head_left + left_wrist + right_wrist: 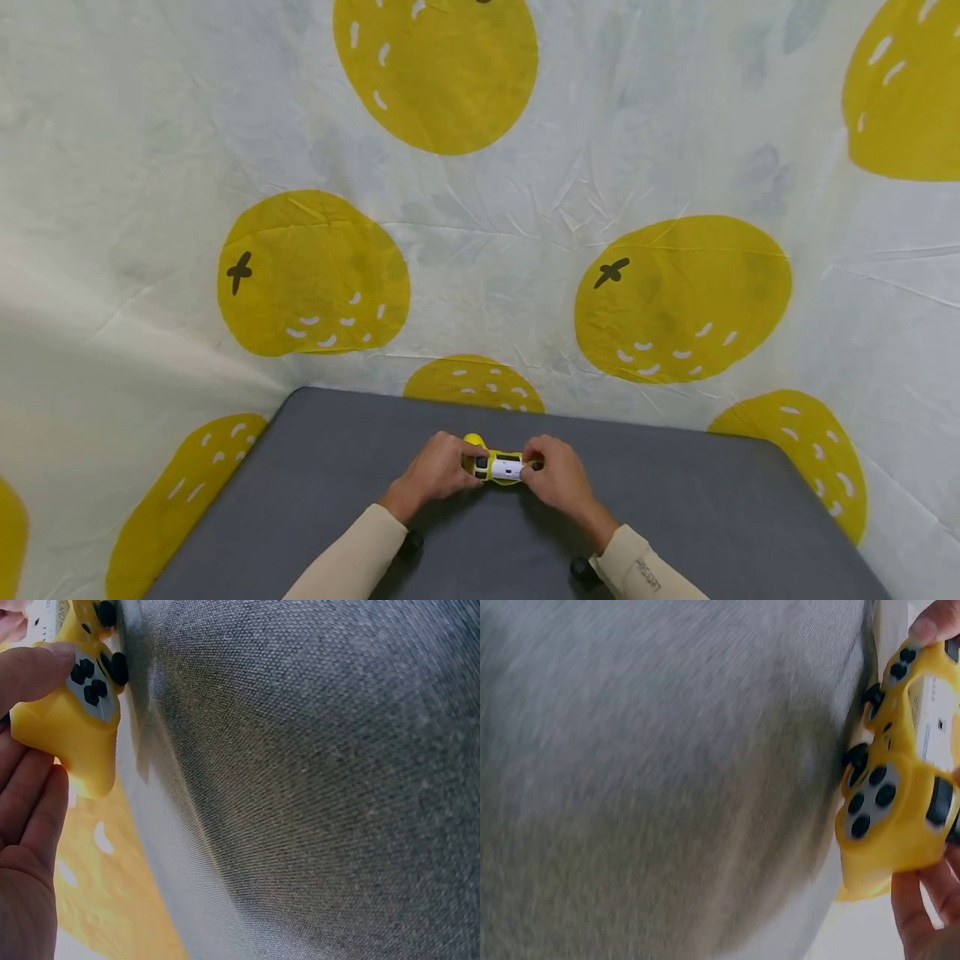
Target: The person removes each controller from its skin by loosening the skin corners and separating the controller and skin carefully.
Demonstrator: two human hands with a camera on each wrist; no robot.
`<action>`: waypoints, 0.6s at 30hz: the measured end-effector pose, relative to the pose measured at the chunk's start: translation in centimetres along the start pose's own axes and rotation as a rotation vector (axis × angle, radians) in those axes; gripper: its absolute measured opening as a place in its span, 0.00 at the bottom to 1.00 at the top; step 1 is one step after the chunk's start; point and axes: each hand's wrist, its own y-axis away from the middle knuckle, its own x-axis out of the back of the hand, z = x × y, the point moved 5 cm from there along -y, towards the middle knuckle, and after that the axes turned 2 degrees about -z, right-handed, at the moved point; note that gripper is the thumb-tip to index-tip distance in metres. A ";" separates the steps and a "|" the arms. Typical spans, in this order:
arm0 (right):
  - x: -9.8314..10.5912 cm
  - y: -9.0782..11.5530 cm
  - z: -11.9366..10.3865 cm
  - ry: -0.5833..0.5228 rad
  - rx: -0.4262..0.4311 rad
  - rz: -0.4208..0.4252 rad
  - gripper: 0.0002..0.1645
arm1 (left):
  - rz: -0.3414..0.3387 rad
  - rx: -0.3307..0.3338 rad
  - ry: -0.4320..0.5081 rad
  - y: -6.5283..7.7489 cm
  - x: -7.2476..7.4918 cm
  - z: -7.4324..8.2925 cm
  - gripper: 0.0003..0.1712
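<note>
In the lower middle of the head view, both hands are holding a yellow game controller over a grey counter; whether it is touching the surface is staying unclear. The left hand is gripping one end, and in the left wrist view its thumb is pressing near the black directional pad at the upper left of the frame, while its fingers are supporting the yellow body from the other side. The right hand is gripping the opposite end; in the right wrist view its fingers are touching the body at the lower right of the frame, close to a black trigger.

Between the two hands, a white panel with small dark markings is showing on the controller. Two black thumbsticks are sticking out toward the left of the right wrist view, and four round black buttons are sitting on a grey patch beside the lower one.

Beige sleeves are covering the forearms at the bottom of the head view. Behind the counter, a pale cloth printed with big yellow fruit is filling the upper frame.
</note>
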 end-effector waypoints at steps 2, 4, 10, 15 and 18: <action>0.2 0.0 0.1 0.001 0.036 -0.025 0.09 | -0.002 -0.003 0.006 0.0 0.0 0.0 0.22; 0.3 0.0 0.2 0.001 0.078 -0.060 0.09 | -0.008 0.001 0.017 0.1 -0.1 0.1 0.22; 0.7 -0.1 0.2 0.040 0.149 -0.213 0.07 | -0.027 0.033 0.019 0.2 -0.2 0.0 0.22; 0.4 -0.1 -0.5 0.132 0.159 -0.220 0.07 | -0.015 0.013 0.008 0.1 -0.2 0.2 0.21; -0.1 -0.1 -0.8 0.187 0.157 -0.192 0.09 | -0.010 0.004 -0.008 0.0 -0.2 0.3 0.21</action>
